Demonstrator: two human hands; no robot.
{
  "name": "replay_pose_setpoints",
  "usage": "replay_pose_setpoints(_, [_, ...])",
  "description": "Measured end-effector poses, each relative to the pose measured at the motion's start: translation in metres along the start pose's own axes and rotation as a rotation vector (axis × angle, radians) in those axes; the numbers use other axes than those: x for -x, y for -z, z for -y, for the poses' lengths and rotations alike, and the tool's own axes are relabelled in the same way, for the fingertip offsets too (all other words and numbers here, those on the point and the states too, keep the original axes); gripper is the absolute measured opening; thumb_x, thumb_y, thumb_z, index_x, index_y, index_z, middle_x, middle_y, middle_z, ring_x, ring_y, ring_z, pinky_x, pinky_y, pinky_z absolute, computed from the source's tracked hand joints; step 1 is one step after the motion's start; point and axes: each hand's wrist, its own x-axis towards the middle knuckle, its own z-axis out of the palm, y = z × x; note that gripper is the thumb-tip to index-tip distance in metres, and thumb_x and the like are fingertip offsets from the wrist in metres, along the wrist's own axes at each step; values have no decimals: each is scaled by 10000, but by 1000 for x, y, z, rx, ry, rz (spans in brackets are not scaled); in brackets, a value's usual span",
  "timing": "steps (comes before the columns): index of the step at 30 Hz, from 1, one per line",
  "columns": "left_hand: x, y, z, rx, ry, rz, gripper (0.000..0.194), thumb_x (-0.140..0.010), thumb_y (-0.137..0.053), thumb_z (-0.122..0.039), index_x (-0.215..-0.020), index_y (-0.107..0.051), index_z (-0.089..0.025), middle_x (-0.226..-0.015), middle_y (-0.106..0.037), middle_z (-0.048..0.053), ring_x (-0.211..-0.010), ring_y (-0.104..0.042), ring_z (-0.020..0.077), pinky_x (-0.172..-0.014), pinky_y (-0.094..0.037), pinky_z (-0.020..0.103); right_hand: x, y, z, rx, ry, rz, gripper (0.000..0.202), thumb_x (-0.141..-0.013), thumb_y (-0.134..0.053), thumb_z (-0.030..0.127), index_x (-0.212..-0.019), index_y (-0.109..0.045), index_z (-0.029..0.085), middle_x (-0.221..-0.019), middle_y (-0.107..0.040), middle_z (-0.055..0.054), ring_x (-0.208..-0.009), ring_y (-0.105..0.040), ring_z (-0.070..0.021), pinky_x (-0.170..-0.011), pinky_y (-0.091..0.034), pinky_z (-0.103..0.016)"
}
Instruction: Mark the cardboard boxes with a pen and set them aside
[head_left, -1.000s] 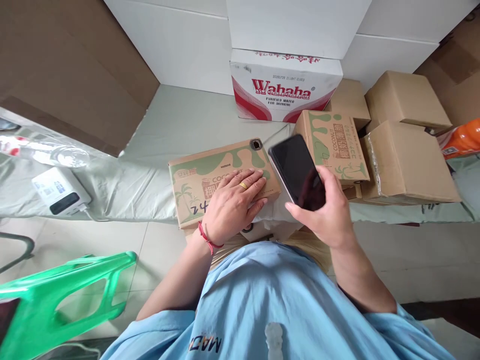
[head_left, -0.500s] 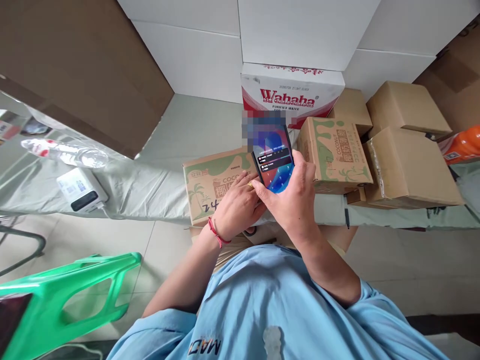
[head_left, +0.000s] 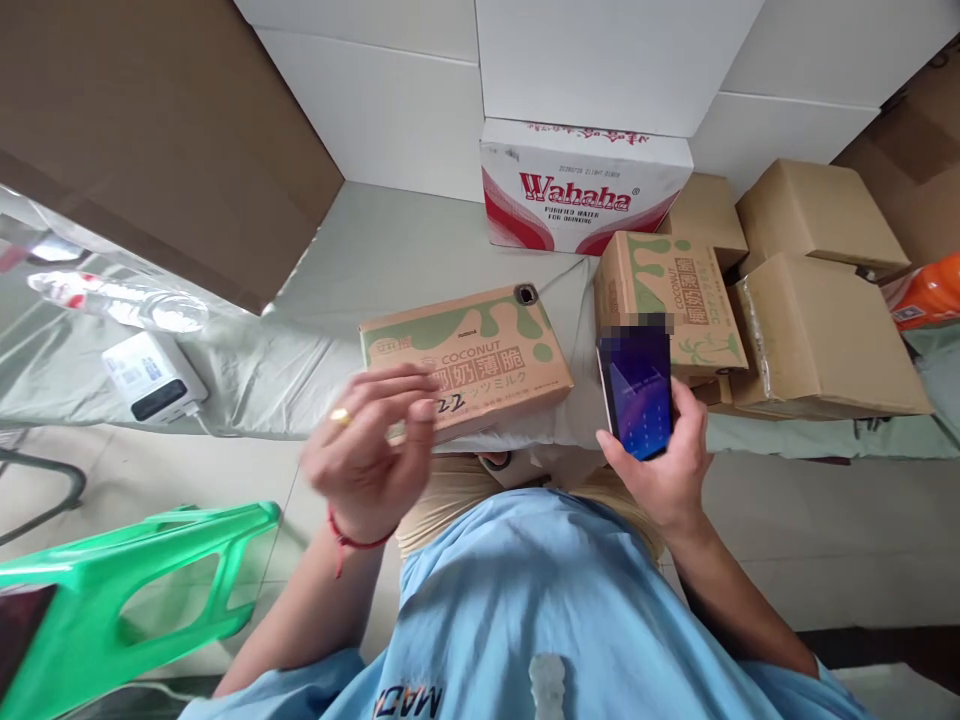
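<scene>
A phone (head_left: 639,400) is held upright, its lit screen turned toward the near side, above the near edge of the desk (head_left: 405,230); a number pad is shown on it, and its top end is blurred by blocks. It is pinched along its sides between the thumb and the fingers of the right hand (head_left: 667,465). In the view, the near left part of a second coconut box (head_left: 701,290) is covered by the phone; whether the two touch cannot be told.

The left hand (head_left: 371,435) is seen raised at the near left corner of a coconut box (head_left: 487,350) — blurred, half open, with the fingers loosely bent. Contact with that box cannot be made out. The box is laid flat at the near edge of the desk, with handwriting marked on its near part.

On the far side, a Wahaha box (head_left: 577,200) is set against white panels (head_left: 375,100). Plain cardboard boxes (head_left: 817,330) are grouped at the right, with an orange bottle (head_left: 934,290) beside them. At the left, a clear bottle (head_left: 142,305) and a white device (head_left: 150,378) with a cable (head_left: 201,422) are placed near a large brown carton (head_left: 165,140). A green stool (head_left: 90,575) is seen at the near left.
</scene>
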Motion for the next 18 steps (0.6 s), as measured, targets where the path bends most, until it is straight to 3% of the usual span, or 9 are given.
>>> replay_pose_setpoints(3, [10,21,16,-84,384,-236,249,-1052,-667,-407,-870,-672,-238,-927,-725,-4,-1022,-756,248,-1074,-626,555,30,6,-33,106,-20,81,822,-886,-792,573,-1537,-468,189,-1245,-624,-169,-1150,-686,-364,-969,-619,-545])
replay_pose_setpoints(7, [24,32,50,70,890,-260,361,-895,-826,-519,-939,-628,-220,-966,-680,-2,-1034,-710,203,-932,-636,367,49,0,-61,217,-94,244,766,-869,-770,515,-1509,-500,191,-1223,-623,-169,-1083,-691,-372,-846,-635,-518])
replay_pose_setpoints(10, [36,35,65,232,1161,-133,597,-734,-877,-730,-940,-631,-228,-978,-716,33,-1111,-740,268,-847,-657,353,44,-5,-72,255,-98,389,770,-839,-774,442,-1517,-516,186,-1235,-628,-169,-1067,-705,-377,-842,-638,-506])
replay_pose_setpoints(13, [44,39,67,312,1297,36,800,-636,-828,-915,-1083,-734,-259,-1172,-800,103,-1205,-752,356,-829,-689,406,31,-6,-80,262,-37,494,790,-816,-773,377,-1537,-519,179,-1231,-632,-169,-1120,-701,-386,-928,-633,-519])
replay_pose_setpoints(16, [44,45,63,398,1374,169,867,-652,-812,-946,-1280,-762,-350,-1445,-764,101,-1246,-755,362,-842,-700,435,21,-7,-87,255,-15,536,811,-803,-777,362,-1549,-514,184,-1245,-629,-168,-1167,-691,-392,-968,-625,-518])
replay_pose_setpoints(18, [42,47,61,466,1429,216,866,-663,-836,-920,-1321,-762,-362,-1472,-756,106,-1233,-769,372,-864,-701,472,19,-8,-90,253,-20,563,828,-800,-783,367,-1559,-508,179,-1257,-627,-171,-1163,-695,-388,-966,-627,-510])
